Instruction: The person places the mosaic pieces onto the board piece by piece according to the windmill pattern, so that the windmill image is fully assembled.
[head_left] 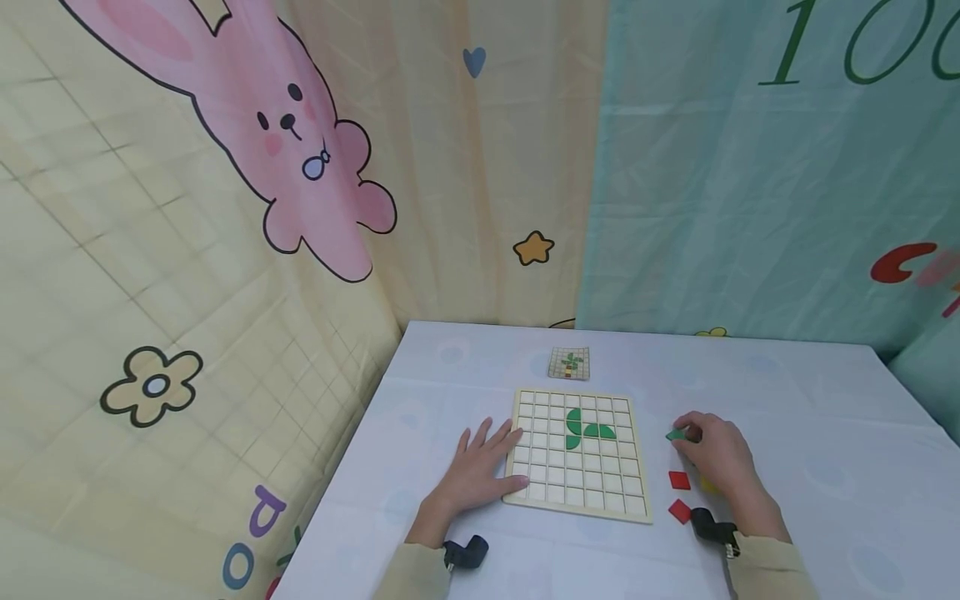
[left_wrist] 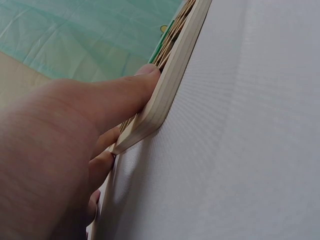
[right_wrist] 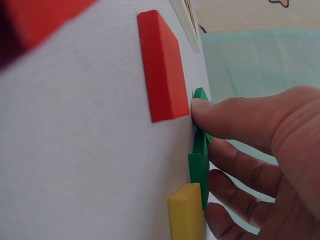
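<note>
A square wooden grid board [head_left: 551, 493] lies on the table, with several green curved pieces [head_left: 573, 421] set in its upper middle cells. My left hand [head_left: 472, 477] rests at the board's left side, fingers spread and thumb on the lower left rim; the left wrist view shows the thumb [left_wrist: 122, 95] over the board's edge. To the right of the board, my right hand [head_left: 718, 452] pinches a green piece [head_left: 674, 435] between thumb and fingers, low over the table. In the right wrist view, other green pieces [right_wrist: 199, 172] lie under the fingers, partly hidden.
Two red square pieces [head_left: 679, 480] lie between the board and my right wrist. A yellow piece [head_left: 707, 485] is partly covered by the right hand. Behind the board lies a small pattern card [head_left: 558, 363]. Printed curtains [head_left: 480, 167] stand behind the table.
</note>
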